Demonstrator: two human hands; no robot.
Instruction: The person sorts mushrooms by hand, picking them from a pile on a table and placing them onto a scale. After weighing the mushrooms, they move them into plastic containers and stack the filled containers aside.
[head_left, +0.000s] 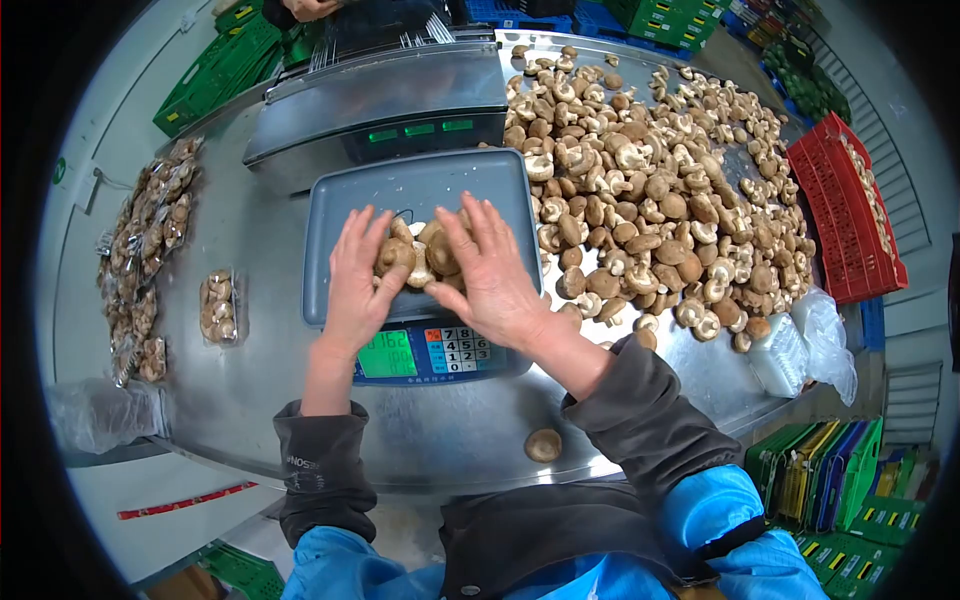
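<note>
A grey tray (335, 215) rests on a scale with a lit green display and a keypad (460, 351). Several brown mushrooms (397, 256) lie together in the tray. My left hand (358, 275) is against their left side, its fingers spread. From the right, my right hand (490, 278) touches the group, fingers also apart, its fingertips over a large cap. Whatever lies beneath the mushrooms is hidden. To the right of the tray spreads a big heap of loose mushrooms (660, 200).
Wrapped mushroom packs (150, 250) are piled at the left, with one pack (218, 307) apart. A metal machine (380, 110) stands behind the tray. One mushroom (543, 445) sits near the front edge. A red crate (845, 215) and white trays (778, 355) are at the right.
</note>
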